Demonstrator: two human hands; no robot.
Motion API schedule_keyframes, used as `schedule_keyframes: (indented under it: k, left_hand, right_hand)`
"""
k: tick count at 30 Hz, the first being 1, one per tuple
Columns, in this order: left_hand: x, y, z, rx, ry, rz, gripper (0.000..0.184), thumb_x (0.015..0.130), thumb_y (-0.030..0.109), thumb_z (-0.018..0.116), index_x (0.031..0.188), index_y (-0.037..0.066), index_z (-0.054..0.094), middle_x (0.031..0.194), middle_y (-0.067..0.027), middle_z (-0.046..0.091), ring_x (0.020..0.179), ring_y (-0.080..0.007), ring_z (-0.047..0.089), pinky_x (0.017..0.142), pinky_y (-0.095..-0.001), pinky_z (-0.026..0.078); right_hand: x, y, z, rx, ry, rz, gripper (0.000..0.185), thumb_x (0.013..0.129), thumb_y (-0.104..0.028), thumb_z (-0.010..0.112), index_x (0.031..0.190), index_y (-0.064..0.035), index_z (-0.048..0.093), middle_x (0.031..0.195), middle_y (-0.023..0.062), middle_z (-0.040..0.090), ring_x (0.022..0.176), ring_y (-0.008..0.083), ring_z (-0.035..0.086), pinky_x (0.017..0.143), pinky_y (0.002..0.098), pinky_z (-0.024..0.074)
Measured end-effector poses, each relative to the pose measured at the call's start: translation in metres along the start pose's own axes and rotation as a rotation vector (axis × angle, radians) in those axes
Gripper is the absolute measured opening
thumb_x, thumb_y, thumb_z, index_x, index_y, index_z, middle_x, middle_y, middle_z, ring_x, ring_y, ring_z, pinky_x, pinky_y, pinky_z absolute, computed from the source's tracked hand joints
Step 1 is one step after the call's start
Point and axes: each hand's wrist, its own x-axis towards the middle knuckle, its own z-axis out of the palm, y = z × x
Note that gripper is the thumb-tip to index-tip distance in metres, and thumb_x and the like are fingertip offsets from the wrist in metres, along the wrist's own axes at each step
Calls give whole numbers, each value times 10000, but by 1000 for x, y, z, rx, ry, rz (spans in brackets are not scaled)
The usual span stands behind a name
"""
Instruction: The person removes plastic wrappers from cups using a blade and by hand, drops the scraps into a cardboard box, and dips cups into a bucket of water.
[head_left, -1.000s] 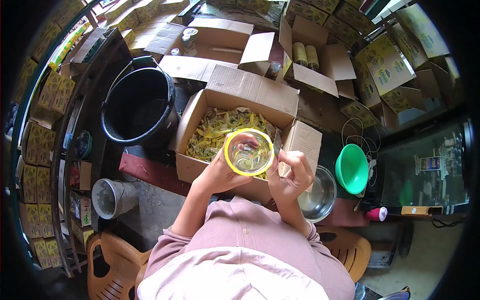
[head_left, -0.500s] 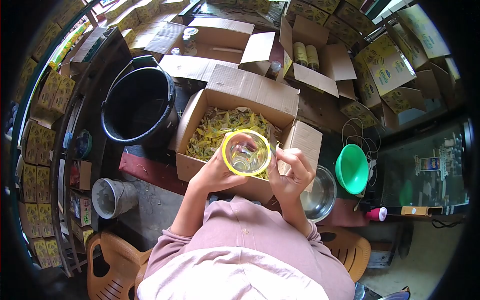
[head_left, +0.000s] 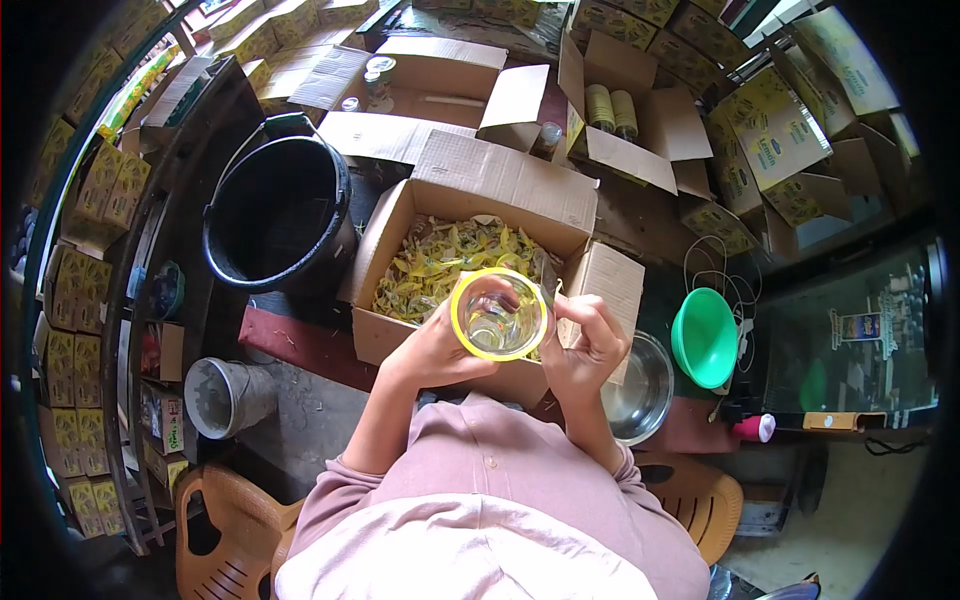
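Note:
My left hand (head_left: 437, 347) is wrapped round a clear jar (head_left: 489, 333) with a bright yellow rim, its open mouth facing up at me. Inside, the clear walls show my fingers through them. My right hand (head_left: 588, 340) is closed at the jar's right side, pinching a thin grey blade (head_left: 546, 276) that stands against the rim; its handle is hidden by the fingers. Below both hands is an open cardboard box (head_left: 510, 170) holding a heap of yellow-green printed scraps (head_left: 455, 262).
To the left stand a black bucket (head_left: 278, 212) and a grey bucket (head_left: 228, 397). A green bowl (head_left: 704, 338) and a steel bowl (head_left: 640, 390) lie to the right. Behind are open cartons, one with yellow-labelled containers (head_left: 612, 110). Orange chairs (head_left: 225, 530) flank me.
The jar has shifted slightly right and down in my left hand, toward my right fingers. My right hand stays nearly in place, still closed on the blade.

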Motion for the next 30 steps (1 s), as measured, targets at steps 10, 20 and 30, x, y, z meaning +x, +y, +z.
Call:
schedule_keyframes:
  k: [10,20,30]
  left_hand:
    - [0,-2,-2,0,-64,3,615,610,103,681,1160,20,419,1108,-126,464,1034,-246,496,889,-340,415]
    - [2,-6,-2,-73,-72,16,592,584,158,660,1115,3,450,1061,-138,489,1006,-261,502,891,-343,405]
    - [1,-20,12,-255,205,129,726,660,76,739,1234,58,295,1113,-127,445,977,-193,513,823,-305,436]
  right_hand:
    - [-1,7,-5,65,-55,40,163,658,101,660,793,18,625,705,65,584,643,123,567,581,217,441]
    - [-4,6,-4,97,-43,102,171,641,72,665,793,-7,653,683,74,610,612,141,600,556,233,451]
    - [0,10,-2,-25,119,106,152,680,54,661,823,3,649,680,68,598,599,123,585,551,232,448]
